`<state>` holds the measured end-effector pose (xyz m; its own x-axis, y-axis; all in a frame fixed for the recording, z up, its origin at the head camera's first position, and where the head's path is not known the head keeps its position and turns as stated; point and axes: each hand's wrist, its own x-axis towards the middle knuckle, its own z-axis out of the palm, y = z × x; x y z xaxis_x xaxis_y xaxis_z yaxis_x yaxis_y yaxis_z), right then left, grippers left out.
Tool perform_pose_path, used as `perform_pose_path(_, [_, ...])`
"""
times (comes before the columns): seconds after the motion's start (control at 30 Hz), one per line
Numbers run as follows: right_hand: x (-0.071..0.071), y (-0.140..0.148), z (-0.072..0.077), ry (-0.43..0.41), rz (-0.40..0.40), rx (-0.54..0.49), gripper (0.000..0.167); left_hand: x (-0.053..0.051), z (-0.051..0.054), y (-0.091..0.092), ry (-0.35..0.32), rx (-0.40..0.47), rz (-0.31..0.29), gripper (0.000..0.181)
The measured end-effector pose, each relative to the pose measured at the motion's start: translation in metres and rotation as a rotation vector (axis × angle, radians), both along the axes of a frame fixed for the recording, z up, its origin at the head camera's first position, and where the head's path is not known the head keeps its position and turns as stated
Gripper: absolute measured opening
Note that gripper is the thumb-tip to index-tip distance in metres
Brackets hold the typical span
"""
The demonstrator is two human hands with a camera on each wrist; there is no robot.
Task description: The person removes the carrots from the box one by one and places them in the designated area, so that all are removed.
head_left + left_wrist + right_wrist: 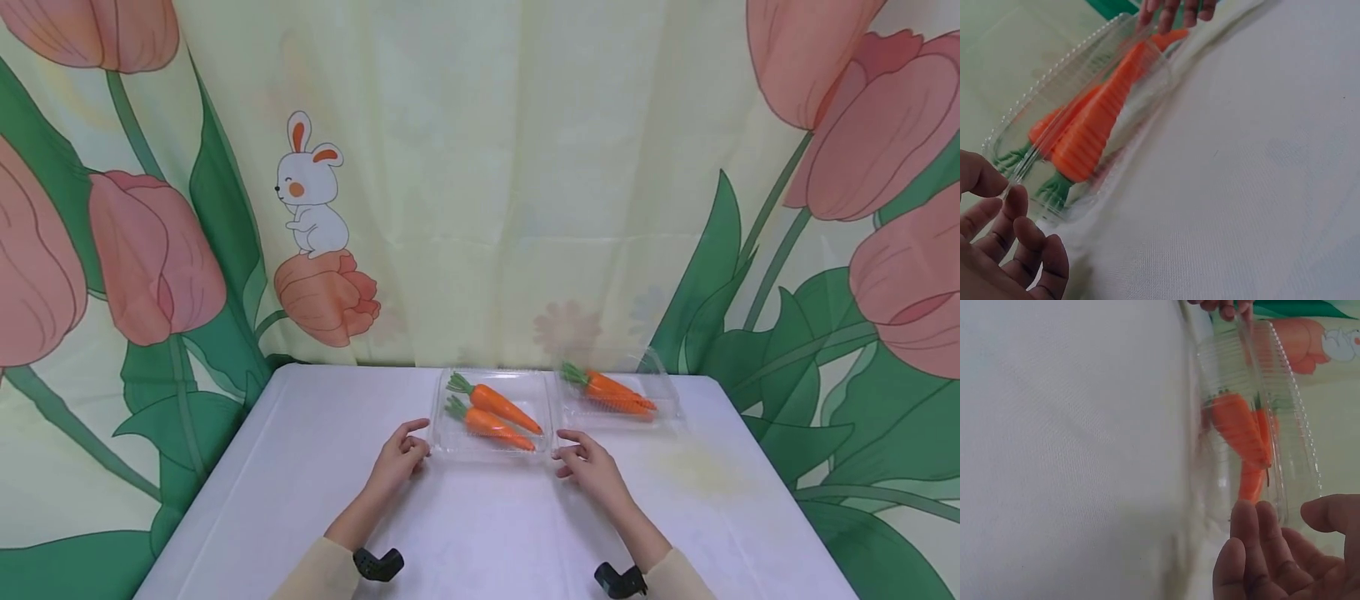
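In the head view, a clear plastic container (441, 433) with two orange carrots (504, 407) lies between the hands. My left hand (397, 460) is at its left edge; the left wrist view shows that thumb and forefinger (1004, 240) pinching the rim of the container (1094, 53). At the right edge is my right hand (592, 473). Seen from the right wrist, the hand (1291, 562) has its thumb apart from its loosely bent fingers, beside the container (1304, 437); whether the fingertips touch it, I cannot tell. Green tops show on the carrots (1088, 140).
A second clear container (667, 408) with carrots (618, 395) stands just right of the first, near the back of the table. White cloth (480, 533) covers the table. Behind hangs a curtain (450, 167) printed with tulips and a rabbit.
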<state>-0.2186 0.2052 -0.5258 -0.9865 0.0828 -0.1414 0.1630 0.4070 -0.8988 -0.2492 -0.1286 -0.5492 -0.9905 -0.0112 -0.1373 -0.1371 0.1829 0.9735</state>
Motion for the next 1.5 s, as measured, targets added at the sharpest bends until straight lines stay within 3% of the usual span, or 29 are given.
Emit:
perform_pose_path(0.33, [0.012,0.001,0.004,-0.041,-0.017,-0.012,0.037,0.014,0.000,-0.005,-0.037,0.047,-0.119,0.054])
perform_pose_path(0.53, [0.020,0.003,0.006,-0.061,-0.035,-0.054,0.039,0.024,-0.002,-0.005,-0.032,0.014,-0.160,0.063])
perform_pose_path(0.87, [0.027,0.007,0.003,-0.091,-0.032,-0.121,0.039,0.040,0.003,0.005,-0.017,0.053,-0.078,0.068])
perform_pose_path(1.13, [0.036,0.004,-0.004,-0.071,-0.072,-0.189,0.041,0.046,-0.002,0.009,-0.030,0.106,-0.060,0.071])
perform_pose_path(1.5, [0.041,-0.003,-0.010,-0.055,-0.134,-0.250,0.040,0.055,-0.007,0.015,-0.047,0.169,0.021,0.064])
